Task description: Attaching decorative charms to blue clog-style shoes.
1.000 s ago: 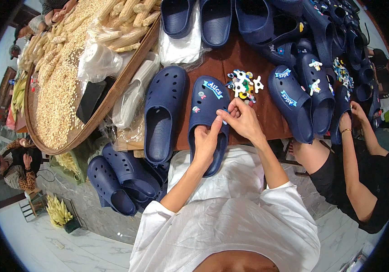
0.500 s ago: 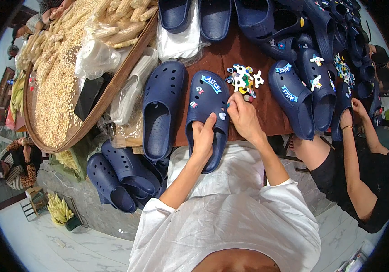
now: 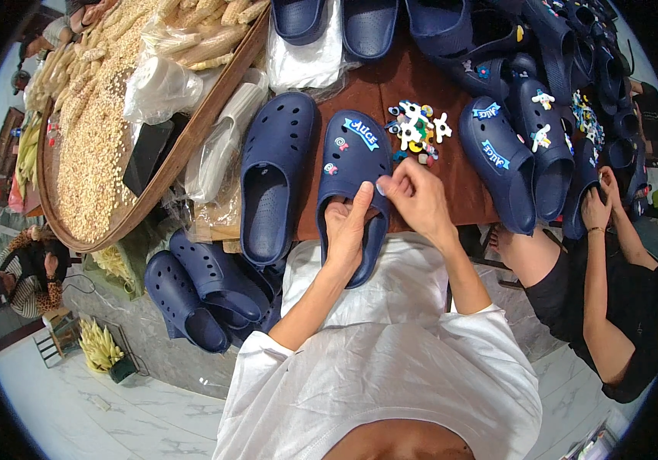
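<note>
Your left hand (image 3: 346,230) clamps the navy clog (image 3: 356,172) at its heel opening, grip closed. Your right hand (image 3: 415,195) pinches a small charm (image 3: 380,186) against the clog's upper, fingertips shut.

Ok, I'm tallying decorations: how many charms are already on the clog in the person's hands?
3: a long blue patch near the toe of the clog, and two small round charms down its left side. The right hand may hide another under its fingertips.
</note>
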